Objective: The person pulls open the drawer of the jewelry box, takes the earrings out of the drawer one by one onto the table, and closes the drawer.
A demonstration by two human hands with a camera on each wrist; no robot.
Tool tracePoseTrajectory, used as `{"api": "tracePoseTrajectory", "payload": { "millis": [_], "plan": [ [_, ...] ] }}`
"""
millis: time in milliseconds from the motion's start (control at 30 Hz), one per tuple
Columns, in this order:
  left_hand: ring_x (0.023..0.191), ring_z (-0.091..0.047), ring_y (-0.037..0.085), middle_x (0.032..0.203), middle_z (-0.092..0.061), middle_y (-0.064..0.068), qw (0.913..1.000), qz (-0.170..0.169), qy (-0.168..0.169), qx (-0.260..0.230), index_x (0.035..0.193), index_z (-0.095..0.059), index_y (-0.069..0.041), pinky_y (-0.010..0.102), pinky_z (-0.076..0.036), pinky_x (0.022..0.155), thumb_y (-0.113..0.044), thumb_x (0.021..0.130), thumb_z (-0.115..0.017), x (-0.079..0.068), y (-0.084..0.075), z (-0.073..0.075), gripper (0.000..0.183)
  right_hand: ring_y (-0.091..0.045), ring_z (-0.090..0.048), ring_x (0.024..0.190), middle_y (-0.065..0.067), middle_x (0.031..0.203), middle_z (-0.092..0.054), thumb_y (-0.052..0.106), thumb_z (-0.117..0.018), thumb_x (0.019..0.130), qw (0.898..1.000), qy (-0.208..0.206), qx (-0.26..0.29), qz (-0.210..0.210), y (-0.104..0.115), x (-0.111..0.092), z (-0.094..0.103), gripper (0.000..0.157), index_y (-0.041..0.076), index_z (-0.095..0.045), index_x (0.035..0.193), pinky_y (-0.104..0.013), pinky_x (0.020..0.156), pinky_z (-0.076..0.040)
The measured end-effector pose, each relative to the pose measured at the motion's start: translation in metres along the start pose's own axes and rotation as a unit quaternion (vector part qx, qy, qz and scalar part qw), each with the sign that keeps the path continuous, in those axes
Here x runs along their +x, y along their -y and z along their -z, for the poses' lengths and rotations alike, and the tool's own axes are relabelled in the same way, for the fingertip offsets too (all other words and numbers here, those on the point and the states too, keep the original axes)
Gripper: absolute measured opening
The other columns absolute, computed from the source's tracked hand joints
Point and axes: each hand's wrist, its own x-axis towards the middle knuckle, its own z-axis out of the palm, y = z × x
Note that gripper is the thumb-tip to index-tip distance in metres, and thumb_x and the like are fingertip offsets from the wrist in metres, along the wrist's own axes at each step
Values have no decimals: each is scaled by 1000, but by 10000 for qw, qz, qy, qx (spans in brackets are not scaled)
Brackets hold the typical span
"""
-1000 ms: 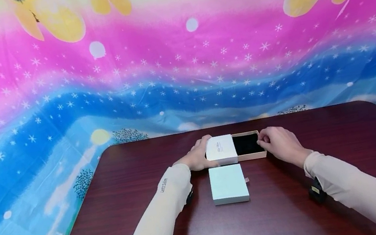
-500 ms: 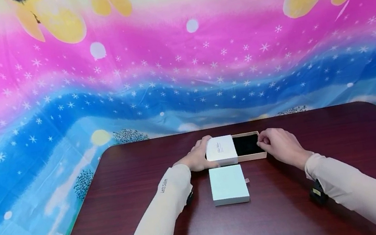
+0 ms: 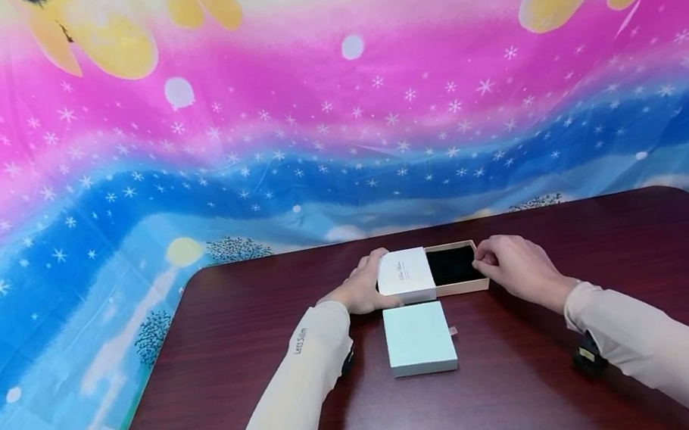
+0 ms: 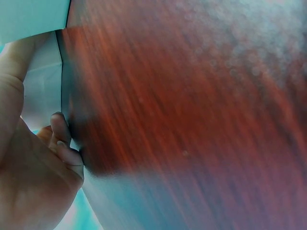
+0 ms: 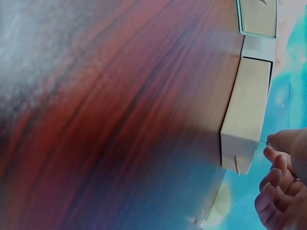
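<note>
A white slide-out box (image 3: 404, 272) with small print on its sleeve lies on the table. Its drawer (image 3: 461, 288) is pulled out to the right and shows a black lining (image 3: 453, 265). My left hand (image 3: 362, 286) holds the sleeve from its left end, thumb along the near side. At the drawer's right end, my right hand (image 3: 520, 267) has thumb and forefinger together. In the right wrist view they pinch a thin dark strand (image 5: 263, 141) just above the drawer's rim; what it belongs to I cannot tell. A ribbon tab (image 5: 236, 165) sticks out of the drawer's end.
A pale mint box (image 3: 419, 339) with a small ribbon tab (image 3: 453, 331) on its right side lies directly in front of the white box. The dark red wooden table (image 3: 248, 416) meets a patterned cloth backdrop (image 3: 330, 133) at its far edge.
My right hand has shifted slightly right and toward me, fingertips still at the drawer's right end. My left hand and both boxes stay where they were.
</note>
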Motion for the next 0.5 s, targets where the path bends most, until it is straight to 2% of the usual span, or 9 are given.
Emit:
{"api": "tracePoseTrajectory", "payload": {
  "millis": [200, 500],
  "plan": [
    [123, -41, 25, 143, -37, 9, 10000, -55, -10, -6, 151, -15, -20, 47, -33, 107, -37, 78, -79, -2, -2, 1, 99, -11, -52, 63, 4, 73, -64, 20, -67, 88, 10000, -85, -25, 24, -1, -2, 2, 10, 12, -73, 91, -28, 55, -40],
    [122, -40, 25, 143, -37, 9, 10000, -40, -22, -44, 151, -16, -20, 47, -33, 107, -37, 77, -80, -3, -2, 1, 99, -12, -45, 59, 4, 66, -54, 19, -67, 88, 9997, -226, -28, 81, -1, -3, 6, 8, 14, -73, 90, -28, 51, -33]
  ]
}}
